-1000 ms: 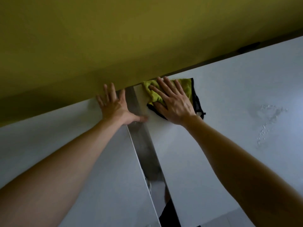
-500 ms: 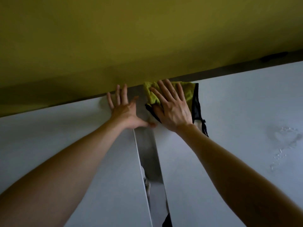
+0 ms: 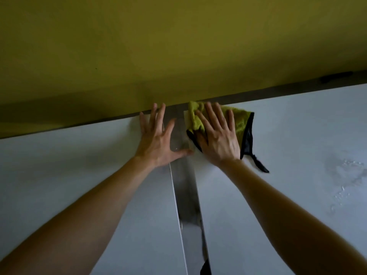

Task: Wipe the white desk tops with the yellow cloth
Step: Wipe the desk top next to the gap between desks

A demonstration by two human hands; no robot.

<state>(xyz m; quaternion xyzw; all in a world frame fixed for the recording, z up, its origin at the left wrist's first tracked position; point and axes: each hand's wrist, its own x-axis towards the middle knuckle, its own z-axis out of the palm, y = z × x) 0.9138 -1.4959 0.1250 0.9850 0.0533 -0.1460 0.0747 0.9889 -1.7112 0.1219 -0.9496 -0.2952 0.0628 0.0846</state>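
A yellow cloth (image 3: 241, 121) with black trim lies at the far left corner of the right white desk top (image 3: 297, 135), against the wall. My right hand (image 3: 218, 139) presses flat on the cloth with its fingers spread. My left hand (image 3: 156, 139) lies flat, fingers apart, on the far right corner of the left white desk top (image 3: 79, 175). Its thumb reaches over the gap between the two desks. A black strap (image 3: 260, 165) of the cloth trails toward me.
A yellow-green wall (image 3: 178, 46) rises right behind both desks. A narrow gap (image 3: 186, 195) showing the grey floor runs between the desks toward me. Water droplets (image 3: 345, 175) sit on the right desk top, far right.
The view has swung so the desks look more level. My right hand has spread the cloth a little to the right along the wall; my left hand stays beside the gap.
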